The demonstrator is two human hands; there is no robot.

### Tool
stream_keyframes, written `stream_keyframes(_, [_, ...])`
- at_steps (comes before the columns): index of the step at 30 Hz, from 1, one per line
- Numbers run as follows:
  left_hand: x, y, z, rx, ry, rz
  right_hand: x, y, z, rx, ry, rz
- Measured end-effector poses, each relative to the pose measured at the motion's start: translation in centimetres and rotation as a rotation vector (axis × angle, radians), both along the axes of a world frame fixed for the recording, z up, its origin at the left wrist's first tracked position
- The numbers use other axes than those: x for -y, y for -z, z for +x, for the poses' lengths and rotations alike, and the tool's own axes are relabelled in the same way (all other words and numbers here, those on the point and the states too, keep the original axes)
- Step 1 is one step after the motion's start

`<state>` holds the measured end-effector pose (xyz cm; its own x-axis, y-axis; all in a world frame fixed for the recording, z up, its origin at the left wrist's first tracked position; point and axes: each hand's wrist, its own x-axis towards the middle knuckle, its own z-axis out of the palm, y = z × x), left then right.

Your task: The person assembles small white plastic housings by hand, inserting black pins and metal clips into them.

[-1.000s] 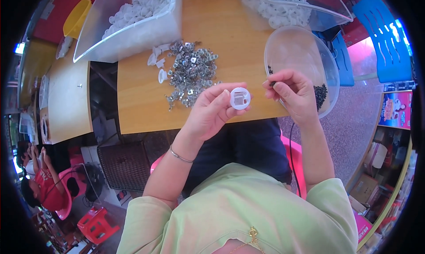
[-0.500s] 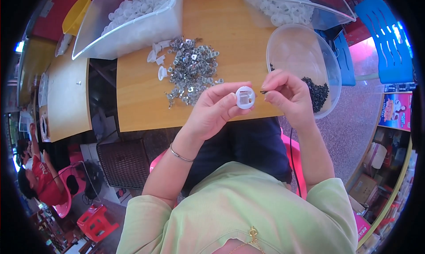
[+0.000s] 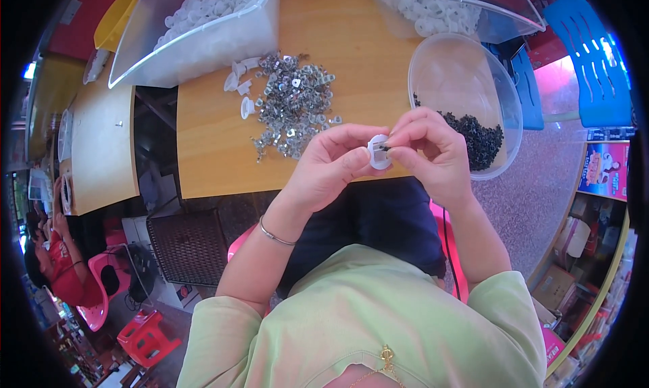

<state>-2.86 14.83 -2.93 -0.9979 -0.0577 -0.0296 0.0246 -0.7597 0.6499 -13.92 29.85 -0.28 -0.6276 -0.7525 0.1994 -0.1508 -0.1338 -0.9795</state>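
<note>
My left hand (image 3: 334, 165) pinches a small round white plastic part (image 3: 377, 152) over the near edge of the wooden table (image 3: 209, 144). My right hand (image 3: 433, 154) meets it from the right, its fingertips holding a tiny black piece against the white part. Just beyond my right hand stands a clear round bowl (image 3: 466, 70) with a heap of small black pieces (image 3: 476, 134). A pile of small silver metal parts (image 3: 294, 104) lies on the table ahead of my left hand, with a few loose white parts (image 3: 240, 87) beside it.
Two clear bins of white plastic parts sit at the back, one on the left (image 3: 203, 33), one on the right (image 3: 453, 6). A blue plastic chair (image 3: 588, 63) is at the right, a second table (image 3: 101, 144) and a seated person (image 3: 57, 266) at the left.
My right hand has come from the bowl to the white part, bringing a black piece against it. Both hands have drawn together and a little closer to me.
</note>
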Motion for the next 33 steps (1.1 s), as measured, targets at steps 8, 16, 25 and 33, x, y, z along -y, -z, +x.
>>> stream_keyframes(8, [0.0,0.1,0.1,0.032,0.017,-0.004,-0.2,-0.3,0.1,0.017,-0.019,0.086])
stream_keyframes(16, [-0.1,0.3,0.1,0.061,0.016,-0.028,0.1,0.5,0.1,-0.029,0.03,0.022])
stream_keyframes(25, [-0.1,0.6,0.1,0.077,0.004,-0.071,0.1,0.5,0.2,-0.066,0.046,0.044])
stream_keyframes(33, [0.1,0.0,0.2,0.089,0.029,-0.116,0.2,0.8,0.3,0.085,0.047,0.027])
